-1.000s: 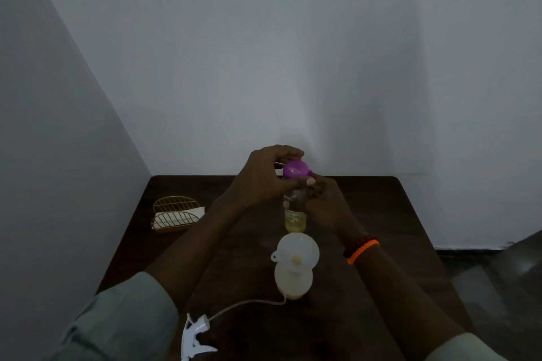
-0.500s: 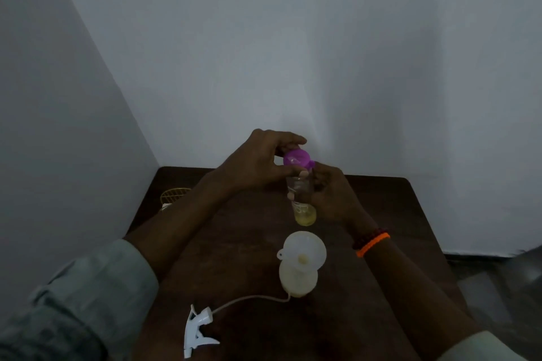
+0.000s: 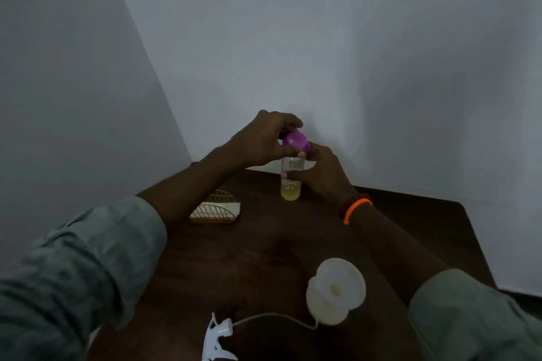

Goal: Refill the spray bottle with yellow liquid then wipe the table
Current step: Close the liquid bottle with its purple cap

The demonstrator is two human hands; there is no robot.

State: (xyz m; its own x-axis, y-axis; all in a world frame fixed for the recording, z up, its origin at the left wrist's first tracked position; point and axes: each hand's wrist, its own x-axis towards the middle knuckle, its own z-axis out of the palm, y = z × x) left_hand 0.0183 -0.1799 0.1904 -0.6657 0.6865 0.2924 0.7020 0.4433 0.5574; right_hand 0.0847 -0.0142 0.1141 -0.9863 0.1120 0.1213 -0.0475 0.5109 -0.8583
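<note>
A clear bottle (image 3: 290,187) with a little yellow liquid at its bottom stands at the far side of the dark wooden table (image 3: 249,258). My right hand (image 3: 319,173) grips its body. My left hand (image 3: 264,141) holds the purple cap (image 3: 294,141) at the bottle's top. Nearer to me stands the spray bottle (image 3: 325,313) with a white funnel (image 3: 340,284) in its neck; pale yellow liquid shows inside. Its white trigger head (image 3: 217,340) lies on the table at the near edge, its tube running toward the bottle's base.
A wire holder with a white cloth or napkins (image 3: 215,209) sits at the table's far left. Grey walls close in behind and on the left. The floor shows past the table's right edge.
The view has swung to the left and closer, so the bottles sit further right in frame. Both hands stay on the capped bottle, left on the purple cap.
</note>
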